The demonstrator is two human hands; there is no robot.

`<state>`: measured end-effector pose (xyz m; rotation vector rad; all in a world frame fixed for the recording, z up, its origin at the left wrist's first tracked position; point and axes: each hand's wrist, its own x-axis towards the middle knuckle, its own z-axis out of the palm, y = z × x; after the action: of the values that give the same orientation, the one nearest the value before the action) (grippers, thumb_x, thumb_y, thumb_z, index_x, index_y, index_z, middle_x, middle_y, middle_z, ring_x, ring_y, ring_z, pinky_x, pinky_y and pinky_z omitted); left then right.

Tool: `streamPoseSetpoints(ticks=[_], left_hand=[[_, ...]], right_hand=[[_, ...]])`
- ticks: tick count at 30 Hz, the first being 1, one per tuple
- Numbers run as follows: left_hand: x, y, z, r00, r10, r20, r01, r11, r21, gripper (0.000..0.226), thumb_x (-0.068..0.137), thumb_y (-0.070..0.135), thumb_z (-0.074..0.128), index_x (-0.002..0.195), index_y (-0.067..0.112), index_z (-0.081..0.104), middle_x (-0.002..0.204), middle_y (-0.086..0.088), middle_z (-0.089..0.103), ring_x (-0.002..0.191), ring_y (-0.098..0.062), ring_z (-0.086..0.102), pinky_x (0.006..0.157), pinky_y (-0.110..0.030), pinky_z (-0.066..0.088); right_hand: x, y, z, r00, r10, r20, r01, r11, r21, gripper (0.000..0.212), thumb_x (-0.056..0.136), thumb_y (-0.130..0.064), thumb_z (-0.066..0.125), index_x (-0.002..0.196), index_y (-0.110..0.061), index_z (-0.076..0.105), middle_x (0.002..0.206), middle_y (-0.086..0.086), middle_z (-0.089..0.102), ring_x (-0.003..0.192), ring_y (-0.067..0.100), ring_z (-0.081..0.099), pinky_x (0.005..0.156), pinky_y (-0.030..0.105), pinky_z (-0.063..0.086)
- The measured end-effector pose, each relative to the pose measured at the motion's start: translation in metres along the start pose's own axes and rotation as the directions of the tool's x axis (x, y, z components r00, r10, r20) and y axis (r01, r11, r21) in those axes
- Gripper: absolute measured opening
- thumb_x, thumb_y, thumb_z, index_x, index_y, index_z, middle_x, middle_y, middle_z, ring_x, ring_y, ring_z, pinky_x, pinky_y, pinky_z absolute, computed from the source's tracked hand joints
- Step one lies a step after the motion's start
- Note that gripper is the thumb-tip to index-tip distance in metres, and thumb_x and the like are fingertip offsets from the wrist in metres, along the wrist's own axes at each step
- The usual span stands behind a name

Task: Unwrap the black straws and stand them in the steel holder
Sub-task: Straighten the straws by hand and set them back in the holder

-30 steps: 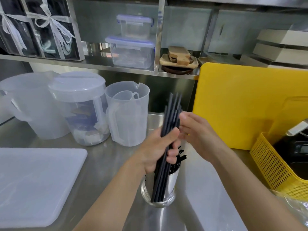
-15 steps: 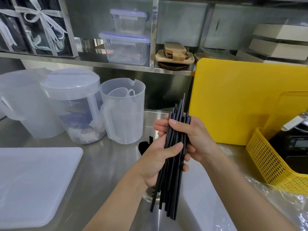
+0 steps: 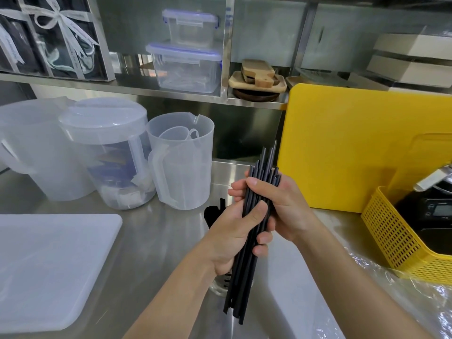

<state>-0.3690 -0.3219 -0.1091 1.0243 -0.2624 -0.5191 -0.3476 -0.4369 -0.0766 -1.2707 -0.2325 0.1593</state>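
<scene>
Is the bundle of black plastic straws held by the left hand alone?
No, the left hand and the right hand both grip the bundle of black plastic straws, the right hand higher up.

Three translucent jugs [image 3: 181,167], two lidded boxes [image 3: 186,67], one white board [image 3: 49,265], one bunch of black straws [image 3: 241,285].

Steel holder [image 3: 219,287] mostly hidden behind straws [image 3: 241,289]; scale [image 3: 439,216] display unreadable.

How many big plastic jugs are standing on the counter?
3. One jug at the far left, a lidded jug beside it, and an open jug right of that, with a small cup inside. More may sit beyond the left edge.
</scene>
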Motion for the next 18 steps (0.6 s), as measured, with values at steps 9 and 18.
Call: streamPoseSetpoints(ticks=[9, 18], left_hand=[[-0.003, 0.005, -0.002, 0.98, 0.057, -0.193, -0.016, 0.978, 0.207, 0.005, 0.088, 0.011, 0.06, 0.086, 0.012, 0.056, 0.06, -0.001, 0.047, 0.044, -0.01, 0.04, 0.038, -0.02, 0.032], [-0.004, 0.001, -0.002, 0.989, 0.057, -0.138, -0.015, 0.958, 0.286, 0.011, 0.087, 0.013, 0.061, 0.093, 0.006, 0.054, 0.063, -0.005, 0.05, 0.046, -0.013, 0.042, 0.04, -0.022, 0.035]], right_hand=[[0.009, -0.01, -0.01, 0.917, -0.355, -0.181, 0.187, 0.785, -0.59, 0.074, 0.069, -0.018, 0.079, 0.116, -0.046, 0.03, 0.128, -0.002, 0.038, 0.115, 0.01, 0.045, 0.092, 0.022, 0.043], [0.013, -0.03, -0.011, 0.956, -0.293, -0.013, 0.152, 0.532, -0.833, 0.039, 0.064, -0.038, 0.08, 0.088, -0.05, 0.05, 0.132, -0.015, 0.02, 0.13, 0.007, 0.016, 0.113, 0.051, 0.016]])
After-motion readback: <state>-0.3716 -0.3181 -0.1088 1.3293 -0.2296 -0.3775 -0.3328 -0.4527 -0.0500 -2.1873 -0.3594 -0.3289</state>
